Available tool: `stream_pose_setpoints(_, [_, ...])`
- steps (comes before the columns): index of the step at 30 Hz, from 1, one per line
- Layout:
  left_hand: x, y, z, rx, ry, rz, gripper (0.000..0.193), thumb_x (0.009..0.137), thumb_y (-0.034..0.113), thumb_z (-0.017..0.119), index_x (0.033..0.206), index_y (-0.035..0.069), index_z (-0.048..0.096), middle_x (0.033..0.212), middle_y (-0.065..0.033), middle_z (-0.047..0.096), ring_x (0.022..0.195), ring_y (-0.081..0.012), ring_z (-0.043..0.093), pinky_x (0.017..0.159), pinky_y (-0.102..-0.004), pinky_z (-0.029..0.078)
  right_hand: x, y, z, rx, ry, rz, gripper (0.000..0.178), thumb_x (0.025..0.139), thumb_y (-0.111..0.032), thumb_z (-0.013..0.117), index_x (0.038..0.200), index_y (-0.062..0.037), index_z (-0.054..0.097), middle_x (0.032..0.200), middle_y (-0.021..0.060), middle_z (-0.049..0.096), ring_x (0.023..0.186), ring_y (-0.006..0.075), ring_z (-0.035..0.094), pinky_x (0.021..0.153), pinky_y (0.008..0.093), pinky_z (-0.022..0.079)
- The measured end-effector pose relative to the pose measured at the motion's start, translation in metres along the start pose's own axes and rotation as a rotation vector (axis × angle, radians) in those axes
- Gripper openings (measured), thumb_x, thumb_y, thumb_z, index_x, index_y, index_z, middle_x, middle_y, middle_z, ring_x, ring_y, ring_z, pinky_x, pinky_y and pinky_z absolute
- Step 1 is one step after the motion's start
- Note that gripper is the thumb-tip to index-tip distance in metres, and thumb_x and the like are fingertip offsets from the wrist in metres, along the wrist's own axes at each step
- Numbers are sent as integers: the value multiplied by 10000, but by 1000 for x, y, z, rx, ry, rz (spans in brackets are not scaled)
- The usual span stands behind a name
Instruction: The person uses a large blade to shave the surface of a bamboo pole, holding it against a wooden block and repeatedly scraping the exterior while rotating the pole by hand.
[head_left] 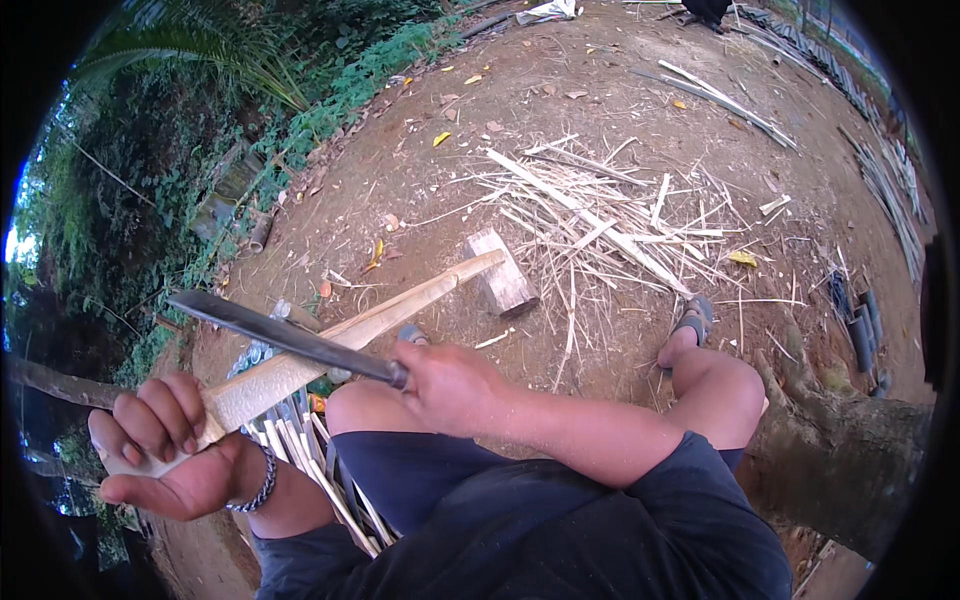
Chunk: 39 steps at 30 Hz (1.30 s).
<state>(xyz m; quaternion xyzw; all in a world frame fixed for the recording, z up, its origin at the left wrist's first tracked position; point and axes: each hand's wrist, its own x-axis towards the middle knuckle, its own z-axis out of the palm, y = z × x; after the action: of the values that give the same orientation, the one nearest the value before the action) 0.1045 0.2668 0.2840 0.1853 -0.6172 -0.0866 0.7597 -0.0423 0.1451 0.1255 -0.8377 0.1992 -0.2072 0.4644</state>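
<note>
My left hand (pixel 165 440), with a braided bracelet at its wrist, is closed round the near end of a long pale wooden strip (pixel 385 308). The strip slants away to the right, and its far end lies over a squared wooden block (pixel 503 285) on the ground. My right hand (pixel 455 390) is closed on the handle of a long dark-bladed knife (pixel 275 328). Its blade points to the upper left and crosses above the strip. I cannot tell whether the blade touches the wood. My fingers hide most of the knife's handle.
Thin shavings and split strips (pixel 600 220) lie heaped beyond the block. A bundle of pale sticks (pixel 320 470) sits beside my left thigh. Longer poles (pixel 720 100) lie farther off. Green plants (pixel 170 150) border the left, and a thick log (pixel 830 460) is at the right.
</note>
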Motion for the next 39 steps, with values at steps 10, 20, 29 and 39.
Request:
stream_pose_setpoints(10, [-15, 7, 11, -3, -13, 11, 390, 909, 415, 597, 772, 166, 331, 569, 52, 330, 456, -56, 288, 458, -218, 224, -16, 33, 7, -32, -17, 138, 256, 895, -220, 548, 1042, -11, 524, 764, 213, 623, 702, 380, 630, 658, 490, 506])
stream_pose_setpoints(20, [-2, 0, 9, 20, 6, -6, 361, 920, 369, 591, 764, 163, 338, 573, 55, 339, 456, -47, 294, 460, -205, 244, -2, 76, -1, -138, -77, 128, 238, 930, -165, 485, 1092, 9, 504, 878, 231, 618, 740, 340, 636, 668, 460, 525])
stream_pose_setpoints(29, [24, -5, -4, 69, -12, -60, 340, 891, 288, 614, 728, 149, 349, 583, 52, 326, 481, -52, 298, 491, -217, 241, 33, 121, -3, -100, -25, 240, 278, 899, -170, 518, 1127, -12, 533, 881, 221, 630, 789, 374, 626, 751, 479, 510])
stream_pose_setpoints(39, [65, -10, -37, 12, 15, -204, 331, 774, 124, 651, 665, 149, 340, 582, 47, 341, 488, -63, 283, 509, -209, 249, 75, 221, -5, -7, -36, 543, 335, 863, -152, 550, 1161, -1, 534, 1001, 238, 631, 897, 357, 638, 823, 440, 507])
